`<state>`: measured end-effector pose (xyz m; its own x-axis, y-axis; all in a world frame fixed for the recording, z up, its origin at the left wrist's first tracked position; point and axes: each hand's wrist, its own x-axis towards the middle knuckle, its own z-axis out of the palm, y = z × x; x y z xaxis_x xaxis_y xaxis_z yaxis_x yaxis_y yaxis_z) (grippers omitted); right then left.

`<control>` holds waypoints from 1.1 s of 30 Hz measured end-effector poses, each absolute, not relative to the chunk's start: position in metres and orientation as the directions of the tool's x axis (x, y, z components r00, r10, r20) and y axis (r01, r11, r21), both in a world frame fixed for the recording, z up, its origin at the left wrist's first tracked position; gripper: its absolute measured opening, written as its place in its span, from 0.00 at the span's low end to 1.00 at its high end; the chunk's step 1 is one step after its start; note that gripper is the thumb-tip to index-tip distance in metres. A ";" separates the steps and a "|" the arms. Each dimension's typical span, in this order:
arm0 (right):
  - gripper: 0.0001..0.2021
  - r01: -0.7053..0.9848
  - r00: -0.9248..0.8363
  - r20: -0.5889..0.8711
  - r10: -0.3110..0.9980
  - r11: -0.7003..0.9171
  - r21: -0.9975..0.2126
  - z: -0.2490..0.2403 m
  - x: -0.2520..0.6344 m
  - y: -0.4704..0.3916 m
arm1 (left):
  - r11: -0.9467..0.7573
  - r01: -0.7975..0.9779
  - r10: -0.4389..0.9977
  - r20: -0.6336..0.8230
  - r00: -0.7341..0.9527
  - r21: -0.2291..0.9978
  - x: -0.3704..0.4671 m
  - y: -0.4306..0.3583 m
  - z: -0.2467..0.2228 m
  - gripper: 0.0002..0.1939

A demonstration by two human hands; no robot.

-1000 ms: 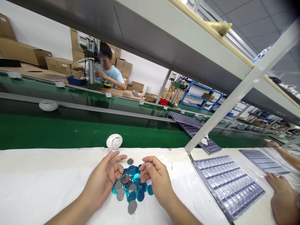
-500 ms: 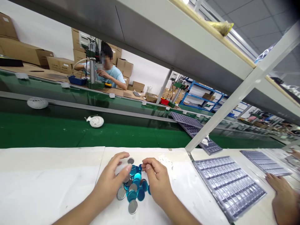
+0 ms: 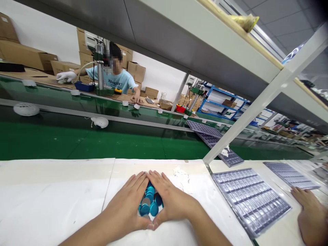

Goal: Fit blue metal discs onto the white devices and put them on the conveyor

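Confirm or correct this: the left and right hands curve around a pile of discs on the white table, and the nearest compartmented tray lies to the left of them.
The side is wrong: in the head view, the nearest compartmented tray lies to the right, not left. The left hand and right hand do curve around a pile of discs on the white table.

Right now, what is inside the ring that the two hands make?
Between the left hand and right hand, piled blue discs and a grey disc show. Anything under the hands themselves is covered and cannot be seen.
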<state>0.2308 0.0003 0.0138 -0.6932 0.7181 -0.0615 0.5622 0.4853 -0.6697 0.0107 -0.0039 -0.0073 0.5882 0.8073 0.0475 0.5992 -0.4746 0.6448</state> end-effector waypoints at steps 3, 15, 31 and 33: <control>0.65 0.531 -0.693 -0.020 0.721 0.491 -0.691 0.009 0.226 0.006 | -0.445 0.530 0.817 0.085 0.570 0.722 0.009 -0.003 -0.004 0.55; 0.52 0.516 -0.565 0.063 0.823 0.412 -0.751 0.004 0.214 0.004 | -0.317 0.638 0.849 -0.091 0.521 0.702 -0.002 -0.004 0.004 0.65; 0.27 0.503 -0.429 0.301 0.851 0.502 -0.703 0.013 0.208 0.000 | -0.453 0.492 0.834 0.159 0.528 0.744 0.004 0.002 0.009 0.17; 0.22 0.482 -0.289 0.387 0.876 0.482 -0.732 0.027 0.217 -0.002 | -0.472 0.521 0.834 0.168 0.526 0.711 0.002 0.004 0.003 0.21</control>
